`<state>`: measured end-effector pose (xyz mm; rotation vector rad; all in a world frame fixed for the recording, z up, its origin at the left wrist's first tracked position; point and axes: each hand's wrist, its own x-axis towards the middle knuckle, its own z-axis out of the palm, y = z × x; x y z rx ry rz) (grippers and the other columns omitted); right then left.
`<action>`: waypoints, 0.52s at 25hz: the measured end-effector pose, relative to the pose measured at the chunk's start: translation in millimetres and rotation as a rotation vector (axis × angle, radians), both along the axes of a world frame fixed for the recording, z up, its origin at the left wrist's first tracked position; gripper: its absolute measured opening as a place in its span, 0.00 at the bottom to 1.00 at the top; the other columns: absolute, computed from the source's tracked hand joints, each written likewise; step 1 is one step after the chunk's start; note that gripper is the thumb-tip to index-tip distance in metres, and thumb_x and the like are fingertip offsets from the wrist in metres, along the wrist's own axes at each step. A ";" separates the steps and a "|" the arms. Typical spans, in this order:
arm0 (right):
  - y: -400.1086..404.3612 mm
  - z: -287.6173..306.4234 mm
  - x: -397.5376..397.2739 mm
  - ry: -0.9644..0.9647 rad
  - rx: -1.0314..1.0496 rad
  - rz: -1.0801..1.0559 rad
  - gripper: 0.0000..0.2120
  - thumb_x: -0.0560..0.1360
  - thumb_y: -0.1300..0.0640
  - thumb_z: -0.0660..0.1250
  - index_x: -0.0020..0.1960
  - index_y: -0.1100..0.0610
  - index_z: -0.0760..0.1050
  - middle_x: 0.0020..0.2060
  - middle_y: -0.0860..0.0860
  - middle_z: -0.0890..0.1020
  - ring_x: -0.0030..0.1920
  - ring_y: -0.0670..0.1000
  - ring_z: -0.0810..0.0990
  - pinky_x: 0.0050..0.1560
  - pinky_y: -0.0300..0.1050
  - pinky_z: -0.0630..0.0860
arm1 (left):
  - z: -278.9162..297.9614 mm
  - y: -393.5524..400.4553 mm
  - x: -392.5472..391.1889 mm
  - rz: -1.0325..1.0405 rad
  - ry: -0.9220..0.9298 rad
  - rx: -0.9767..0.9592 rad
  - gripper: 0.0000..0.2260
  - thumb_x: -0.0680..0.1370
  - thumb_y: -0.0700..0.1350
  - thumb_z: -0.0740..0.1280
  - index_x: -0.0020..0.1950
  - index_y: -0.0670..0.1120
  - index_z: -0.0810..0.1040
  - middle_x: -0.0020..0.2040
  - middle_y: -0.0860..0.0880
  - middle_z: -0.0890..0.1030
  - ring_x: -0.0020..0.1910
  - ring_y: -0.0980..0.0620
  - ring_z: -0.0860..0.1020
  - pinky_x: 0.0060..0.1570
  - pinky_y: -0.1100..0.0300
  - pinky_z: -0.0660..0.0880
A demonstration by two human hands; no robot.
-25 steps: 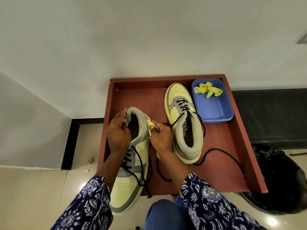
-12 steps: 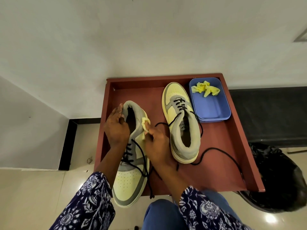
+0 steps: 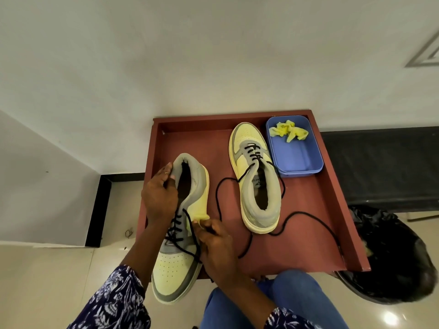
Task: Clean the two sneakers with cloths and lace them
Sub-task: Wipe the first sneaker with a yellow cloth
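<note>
I am looking down at a red-brown tray (image 3: 297,252) filling the middle of the frame. My left hand (image 3: 159,195) is gripping the near sneaker (image 3: 180,233) at its heel collar, fingers curled over the grey rim, thumb side toward the opening. This sneaker is lying lengthwise in the lower left of the tray, its toe hanging past the tray's near edge toward the bottom of the frame. My right hand (image 3: 217,248) is pressing a small yellow cloth (image 3: 202,219) against the sneaker's right side, about midway along the sole; the fingers are curled round the cloth, which is showing only as a little tuft above the knuckles. Black laces (image 3: 187,236) are crossing the tongue and running under that hand.

The second sneaker (image 3: 255,181) is standing flat in the centre right of the tray, toe pointing toward the top of the frame, apart from both hands. Its loose black lace (image 3: 308,217) is trailing in loops over the tray floor, toward the lower right corner. Just beside its toe, in the upper right corner of the tray, a blue tub (image 3: 297,160) is holding another crumpled yellow cloth (image 3: 288,132). A black rubbish bag (image 3: 392,257) is sitting at the lower right of the frame, beside the tray.
</note>
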<state>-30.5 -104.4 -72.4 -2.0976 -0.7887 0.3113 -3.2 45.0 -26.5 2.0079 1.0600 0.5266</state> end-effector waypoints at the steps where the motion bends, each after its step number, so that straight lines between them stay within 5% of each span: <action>1: -0.9 2.0 -3.0 0.074 0.002 0.015 0.19 0.70 0.70 0.63 0.59 0.60 0.78 0.54 0.60 0.78 0.52 0.58 0.78 0.51 0.40 0.71 | 1.8 -1.6 -4.3 0.001 0.009 -0.012 0.14 0.78 0.41 0.62 0.64 0.42 0.75 0.63 0.45 0.77 0.63 0.49 0.75 0.55 0.73 0.65; 4: 0.1 1.6 -6.5 0.049 0.077 -0.060 0.14 0.74 0.61 0.59 0.55 0.60 0.80 0.49 0.56 0.79 0.49 0.54 0.79 0.50 0.35 0.72 | 7.2 -7.4 -19.3 -0.027 0.041 -0.069 0.16 0.79 0.43 0.62 0.66 0.44 0.74 0.65 0.46 0.75 0.63 0.50 0.74 0.48 0.81 0.65; 8: 7.5 -2.9 2.4 0.031 0.150 -0.160 0.19 0.67 0.71 0.61 0.54 0.59 0.79 0.48 0.55 0.80 0.49 0.49 0.77 0.51 0.33 0.72 | 1.2 -8.7 -47.2 -0.164 0.087 -0.059 0.18 0.77 0.49 0.63 0.67 0.49 0.71 0.70 0.50 0.69 0.68 0.54 0.67 0.63 0.60 0.66; 13: 20.7 7.5 28.1 0.106 0.139 -0.213 0.13 0.72 0.66 0.60 0.54 0.61 0.77 0.51 0.56 0.78 0.50 0.54 0.78 0.49 0.33 0.69 | -1.9 -3.1 -64.2 -0.363 0.026 -0.110 0.19 0.70 0.59 0.67 0.60 0.60 0.72 0.71 0.55 0.63 0.68 0.60 0.63 0.60 0.59 0.69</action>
